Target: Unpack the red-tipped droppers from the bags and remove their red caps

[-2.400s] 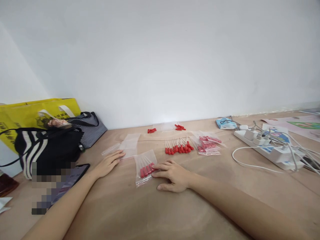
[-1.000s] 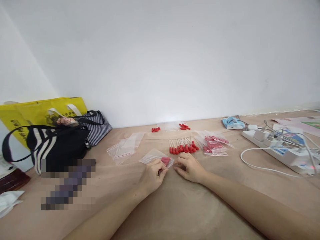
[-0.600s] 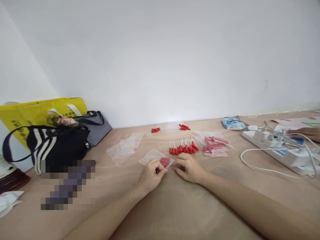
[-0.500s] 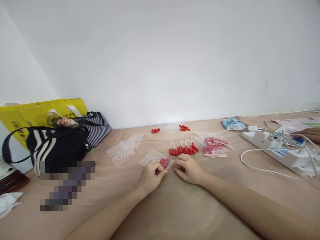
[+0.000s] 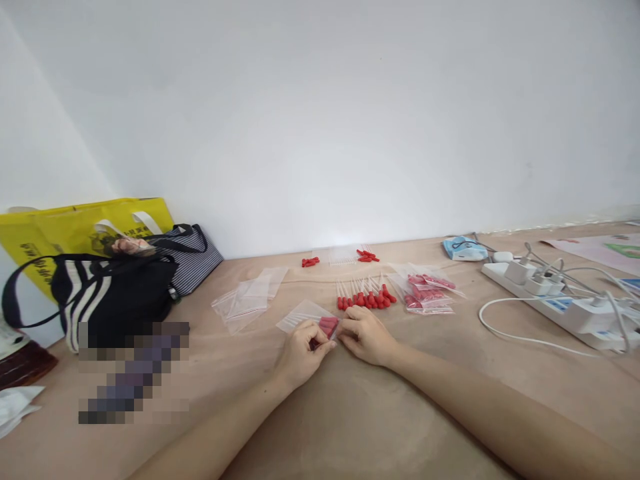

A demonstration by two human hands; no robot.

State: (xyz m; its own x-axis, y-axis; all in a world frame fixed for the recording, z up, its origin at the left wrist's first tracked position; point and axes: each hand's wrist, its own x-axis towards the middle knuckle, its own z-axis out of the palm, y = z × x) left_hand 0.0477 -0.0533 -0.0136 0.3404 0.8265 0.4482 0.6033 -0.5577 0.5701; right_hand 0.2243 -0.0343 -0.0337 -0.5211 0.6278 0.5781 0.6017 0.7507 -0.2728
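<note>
A clear zip bag (image 5: 303, 315) with several white-stemmed, red-bulbed droppers in it lies in front of me, its red bulbs (image 5: 328, 325) toward the right. My left hand (image 5: 306, 350) pinches the near edge of this bag between thumb and fingers. At the bag's right end, my right hand (image 5: 366, 335) has its fingers closed on the opening edge; the fingertips partly hide that edge. Just beyond my right hand lies a row of loose droppers (image 5: 367, 297) with red bulbs facing me and thin pale stems pointing away.
Flat clear bags (image 5: 250, 297) lie on the left. Filled bags with red bulbs (image 5: 429, 292) are stacked on the right. Small red pieces (image 5: 310, 262) sit near the wall. A white power strip (image 5: 555, 300) with cables, a blue mask (image 5: 465, 249) and a black bag (image 5: 115, 293) flank the workspace.
My right hand has moved slightly left and now meets the bag's right edge. My left hand stays on the bag. Another person's hand at the far right has left the view.
</note>
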